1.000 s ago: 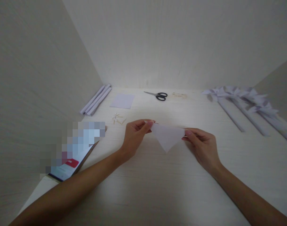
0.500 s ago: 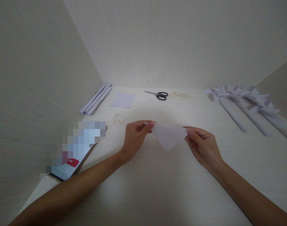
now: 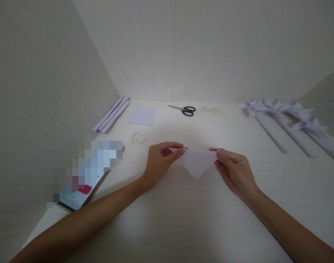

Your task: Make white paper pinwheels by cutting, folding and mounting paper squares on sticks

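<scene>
The folded white paper triangle [image 3: 197,163] sits mid-counter [image 3: 167,219] between the left hand [image 3: 161,160] and right hand [image 3: 234,170]. Behind it lie the black-handled scissors [image 3: 183,109]; left of those, a flat white paper square [image 3: 143,116], then rolled white paper tubes [image 3: 111,114]. Finished white paper pinwheels [image 3: 284,117] lie far right.

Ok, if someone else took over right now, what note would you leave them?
Left hand and right hand each pinch a top corner of the white folded paper triangle, its point toward you, over the table.
Done, by the look of it: the paper is folded to a triangle; finished paper pinwheels lie far right.
Untouched: scissors, flat paper square, rolled paper sticks, small pins.
Left: further steps on the triangle.
</scene>
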The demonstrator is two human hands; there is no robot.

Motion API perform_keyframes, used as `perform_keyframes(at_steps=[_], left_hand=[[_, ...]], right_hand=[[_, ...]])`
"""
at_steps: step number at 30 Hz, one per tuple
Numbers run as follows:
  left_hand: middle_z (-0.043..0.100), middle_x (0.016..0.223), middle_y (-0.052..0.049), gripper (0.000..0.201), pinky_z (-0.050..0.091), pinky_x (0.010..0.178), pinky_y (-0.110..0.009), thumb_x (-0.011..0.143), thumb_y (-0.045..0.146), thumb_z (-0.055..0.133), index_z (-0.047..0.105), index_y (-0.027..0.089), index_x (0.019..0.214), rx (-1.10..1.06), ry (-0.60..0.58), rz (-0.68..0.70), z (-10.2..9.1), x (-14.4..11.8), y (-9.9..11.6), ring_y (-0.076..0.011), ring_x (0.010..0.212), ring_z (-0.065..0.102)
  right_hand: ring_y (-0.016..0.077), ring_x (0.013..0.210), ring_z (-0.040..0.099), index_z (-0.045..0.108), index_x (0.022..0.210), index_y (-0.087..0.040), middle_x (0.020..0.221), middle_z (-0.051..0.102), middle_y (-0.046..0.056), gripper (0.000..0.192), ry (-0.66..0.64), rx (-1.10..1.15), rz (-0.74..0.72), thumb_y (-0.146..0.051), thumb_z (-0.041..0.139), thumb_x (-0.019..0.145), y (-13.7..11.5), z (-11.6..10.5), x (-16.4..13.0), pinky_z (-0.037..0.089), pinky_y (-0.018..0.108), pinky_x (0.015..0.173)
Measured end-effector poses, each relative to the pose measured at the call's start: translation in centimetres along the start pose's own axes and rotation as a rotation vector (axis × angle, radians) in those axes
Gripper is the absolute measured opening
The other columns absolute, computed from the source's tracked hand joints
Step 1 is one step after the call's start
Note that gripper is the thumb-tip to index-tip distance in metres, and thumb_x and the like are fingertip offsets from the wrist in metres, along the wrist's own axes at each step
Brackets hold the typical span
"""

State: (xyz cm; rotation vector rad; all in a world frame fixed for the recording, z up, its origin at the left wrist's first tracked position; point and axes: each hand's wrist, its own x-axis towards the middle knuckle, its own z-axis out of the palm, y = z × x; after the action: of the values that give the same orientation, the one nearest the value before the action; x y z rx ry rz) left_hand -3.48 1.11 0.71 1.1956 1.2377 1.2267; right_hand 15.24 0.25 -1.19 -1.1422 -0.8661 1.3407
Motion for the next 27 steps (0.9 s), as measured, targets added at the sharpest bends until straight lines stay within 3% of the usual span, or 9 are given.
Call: perform_keyframes(at_steps=[3, 6, 12, 16, 20, 27], left_hand=[[0.069, 0.07, -0.003, 0.023, 0.037, 0.039, -0.015, 0.058, 0.033, 0.067, 0.068, 0.017, 0.074, 0.121, -0.03, 0.022, -0.2, -0.1, -0.1, -0.0042, 0.041, 0.048], [0.069, 0.067, -0.003, 0.025, 0.04, 0.042, -0.017, 0.06, 0.036, 0.066, 0.069, 0.018, 0.076, 0.214, -0.078, 0.041, -0.5, 0.1, 0.0, -0.0081, 0.045, 0.054], [0.07, 0.074, -0.004, 0.021, 0.048, 0.059, -0.023, 0.062, 0.036, 0.064, 0.07, 0.02, 0.073, 0.344, -0.16, 0.14, -1.0, 0.8, 0.2, -0.0158, 0.063, 0.063], [0.07, 0.07, -0.004, 0.022, 0.047, 0.055, -0.023, 0.062, 0.037, 0.064, 0.07, 0.02, 0.073, 0.386, -0.143, 0.147, -1.1, 1.0, -0.2, -0.0157, 0.059, 0.062], [0.068, 0.061, -0.004, 0.023, 0.044, 0.048, -0.021, 0.061, 0.038, 0.064, 0.07, 0.018, 0.073, 0.368, -0.121, 0.111, -1.2, 1.2, -0.3, -0.0134, 0.051, 0.059], [0.068, 0.061, -0.002, 0.015, 0.046, 0.05, -0.019, 0.062, 0.03, 0.064, 0.07, 0.018, 0.07, 0.297, -0.147, 0.127, -1.3, 1.2, 0.1, -0.0119, 0.053, 0.06]], right_hand=[[0.0082, 0.053, 0.051, 0.07, 0.067, -0.021, 0.067, 0.062, 0.001, 0.012, 0.006, -0.069, -0.051, -0.032, 0.067, 0.064, 0.1, -0.2, 0.0, 0.04, 0.02, 0.045], [0.0086, 0.053, 0.051, 0.07, 0.066, -0.021, 0.071, 0.062, 0.002, 0.012, -0.004, -0.162, -0.131, -0.031, 0.064, 0.068, 0.2, -0.5, -0.1, 0.037, 0.02, 0.043], [0.0159, 0.07, 0.056, 0.064, 0.055, -0.02, 0.078, 0.063, 0.005, 0.021, -0.018, -0.37, -0.346, -0.028, 0.057, 0.073, -0.1, -0.7, -0.3, 0.043, 0.026, 0.055], [0.0154, 0.072, 0.057, 0.063, 0.054, -0.021, 0.074, 0.064, 0.002, 0.022, -0.028, -0.421, -0.461, -0.024, 0.056, 0.074, -0.3, -0.6, -0.4, 0.043, 0.027, 0.06], [0.0143, 0.069, 0.056, 0.065, 0.056, -0.021, 0.075, 0.064, 0.002, 0.02, -0.025, -0.395, -0.434, -0.024, 0.056, 0.074, -0.1, -0.7, -0.3, 0.043, 0.025, 0.058], [0.0133, 0.058, 0.055, 0.067, 0.063, -0.019, 0.077, 0.064, 0.005, 0.016, 0.024, -0.312, -0.292, -0.032, 0.06, 0.07, 0.0, -1.1, 0.0, 0.039, 0.025, 0.046]])
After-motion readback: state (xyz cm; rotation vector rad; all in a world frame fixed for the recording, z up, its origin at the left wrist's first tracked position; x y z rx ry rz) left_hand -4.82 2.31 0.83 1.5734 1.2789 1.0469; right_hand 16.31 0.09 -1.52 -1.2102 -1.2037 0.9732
